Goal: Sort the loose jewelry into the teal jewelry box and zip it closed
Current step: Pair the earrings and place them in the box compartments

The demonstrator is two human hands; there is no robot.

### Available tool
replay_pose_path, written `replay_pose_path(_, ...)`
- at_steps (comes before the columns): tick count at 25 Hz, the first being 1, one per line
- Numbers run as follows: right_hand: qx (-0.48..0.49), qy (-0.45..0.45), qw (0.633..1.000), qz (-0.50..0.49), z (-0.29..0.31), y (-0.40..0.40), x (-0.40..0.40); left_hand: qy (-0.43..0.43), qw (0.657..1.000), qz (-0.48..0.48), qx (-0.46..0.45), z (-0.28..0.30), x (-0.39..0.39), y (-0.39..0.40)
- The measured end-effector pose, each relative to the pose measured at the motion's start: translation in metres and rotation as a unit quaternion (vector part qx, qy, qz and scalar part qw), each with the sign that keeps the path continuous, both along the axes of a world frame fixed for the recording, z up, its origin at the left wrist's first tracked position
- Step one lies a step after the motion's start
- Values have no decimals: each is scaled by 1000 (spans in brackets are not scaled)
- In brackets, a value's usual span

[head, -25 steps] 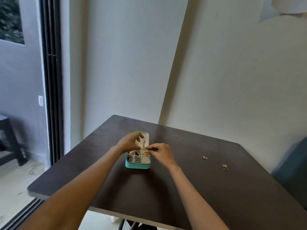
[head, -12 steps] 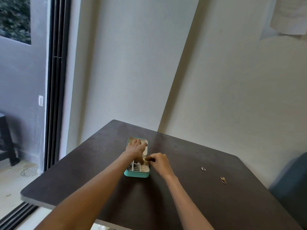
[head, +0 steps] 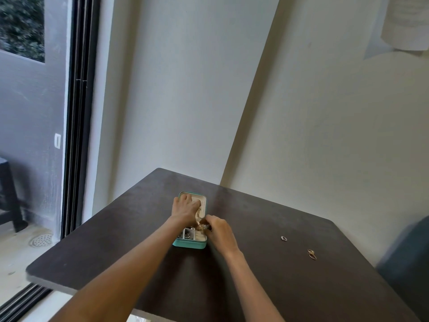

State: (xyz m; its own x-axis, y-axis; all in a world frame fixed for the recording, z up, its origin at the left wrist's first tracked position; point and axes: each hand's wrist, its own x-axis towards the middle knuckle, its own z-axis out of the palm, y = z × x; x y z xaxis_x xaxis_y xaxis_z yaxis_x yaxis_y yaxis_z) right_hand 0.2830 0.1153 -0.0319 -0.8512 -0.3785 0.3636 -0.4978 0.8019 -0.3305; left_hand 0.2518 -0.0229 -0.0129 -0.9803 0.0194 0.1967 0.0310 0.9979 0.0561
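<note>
Both my arms reach fwd to frame center. L hand (head: 185, 209) knuckles up, fingers curled down; R hand (head: 219, 231) just below-right, fingertips pinching sth small.

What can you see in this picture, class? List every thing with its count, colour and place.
Teal zip jewelry box: one, open, mid-table, cream compartments holding small pieces.
Small silver ring: one, on the table right of the box.
Gold rings: apparently two, touching, further right.
Dark brown table: one, against cream walls.
Black-framed sliding glass door: one, far left.
Hands: left hand resting in the box; right hand pinching something small at its right edge.
</note>
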Motion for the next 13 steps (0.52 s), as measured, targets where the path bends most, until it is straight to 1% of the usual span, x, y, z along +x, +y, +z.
replay_pose_path(3, 12, 37, 998, -42, -7, -1, 4, -6, 1000, 9, 3, 0, 2, 1)
replay_pose_path(5, 3, 30, 998, -60, -11, -2, 6, -7, 1000, 16, 0, 2, 3, 1)
replay_pose_path(13, -3, 3, 998, -66, -13, -4, 5, -12, 999, 35, 0, 2, 6, 3)
